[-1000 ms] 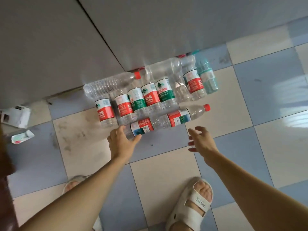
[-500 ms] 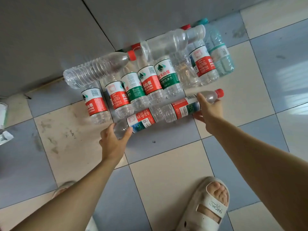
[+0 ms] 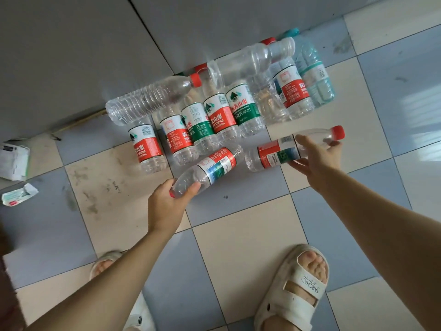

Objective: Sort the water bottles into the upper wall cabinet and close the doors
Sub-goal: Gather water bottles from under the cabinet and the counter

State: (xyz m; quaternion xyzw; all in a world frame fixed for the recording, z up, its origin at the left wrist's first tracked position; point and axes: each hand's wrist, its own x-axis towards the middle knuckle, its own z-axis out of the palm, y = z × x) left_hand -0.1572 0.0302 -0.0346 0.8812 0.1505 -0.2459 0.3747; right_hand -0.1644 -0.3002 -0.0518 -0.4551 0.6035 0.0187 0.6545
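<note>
Both hands have gone from open and reaching, one second earlier, to closed on bottles. The left hand (image 3: 167, 204) now grips the neck end of a red-labelled water bottle (image 3: 210, 168), its fingers wrapped over the cap so that only a sliver of red shows; the bottle's base points up and away toward the row. The right hand (image 3: 315, 158) is clamped around the upper body of a second red-labelled water bottle (image 3: 281, 151), thumb on top and fingers beneath, with the red cap (image 3: 337, 132) projecting past the hand. These two bottles lay end to end on the tiled floor (image 3: 238, 235) a second ago; they now sit at separate angles with a gap between them, which indicates that both are being lifted (contact with the floor cannot be confirmed either way). The remaining stock is undisturbed: a row of standing bottles (image 3: 214, 115) against the grey cabinet front (image 3: 71, 56), with two unlabelled clear bottles (image 3: 148, 101) lying across their tops and a teal-tinted bottle (image 3: 317, 77) at the right end. The upper wall cabinet is not in view. The pickup step appears complete for this pair; carrying them up to the cabinet follows, and most of the sorting remains.
</note>
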